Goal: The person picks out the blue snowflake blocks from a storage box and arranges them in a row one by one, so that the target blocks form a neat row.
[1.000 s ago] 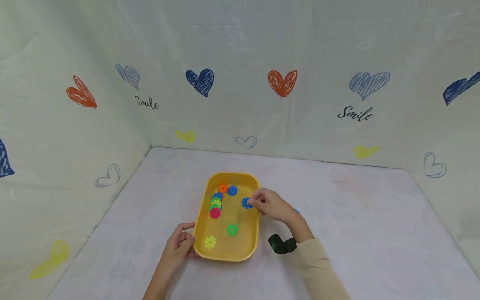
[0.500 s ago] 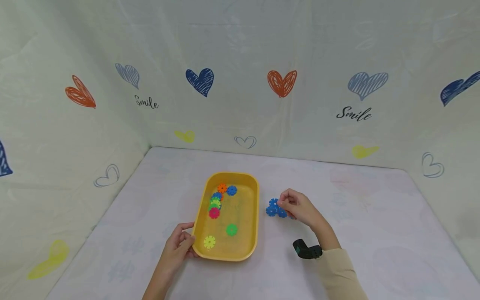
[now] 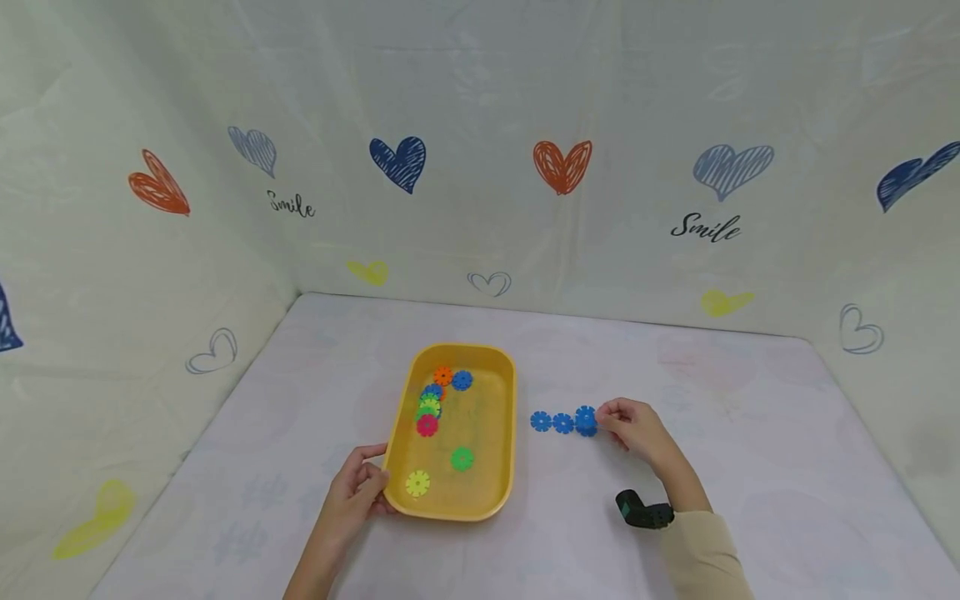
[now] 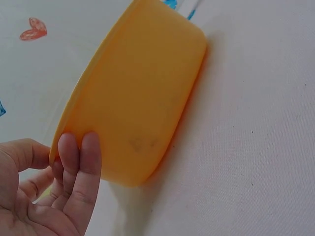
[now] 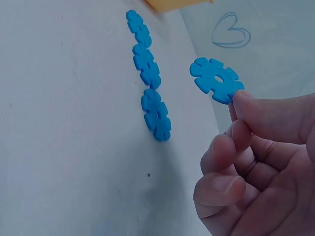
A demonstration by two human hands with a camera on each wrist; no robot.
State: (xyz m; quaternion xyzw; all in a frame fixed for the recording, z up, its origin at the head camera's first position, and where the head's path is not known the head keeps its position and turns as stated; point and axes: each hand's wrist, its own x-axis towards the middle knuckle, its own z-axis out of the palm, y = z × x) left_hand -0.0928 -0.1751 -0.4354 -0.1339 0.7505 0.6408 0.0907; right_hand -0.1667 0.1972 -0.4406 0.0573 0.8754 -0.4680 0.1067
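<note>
Since my right hand (image 3: pixel 633 425) has swung from the yellow tray (image 3: pixel 483 425) to the right end of three blue snowflake discs (image 5: pixel 146 64), fetching this one seems done. There I pinch a fourth blue disc (image 5: pixel 206 77), notched, holed, tilted above the row; my left hand (image 3: pixel 358 487) grips the tray's edge.

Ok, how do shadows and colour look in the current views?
Head: fairly even light, faint shadow beside the yellow tray; left wrist: darker shadow on the table beside it; right wrist: bluish cast, dim shadow below the row of blue discs.
</note>
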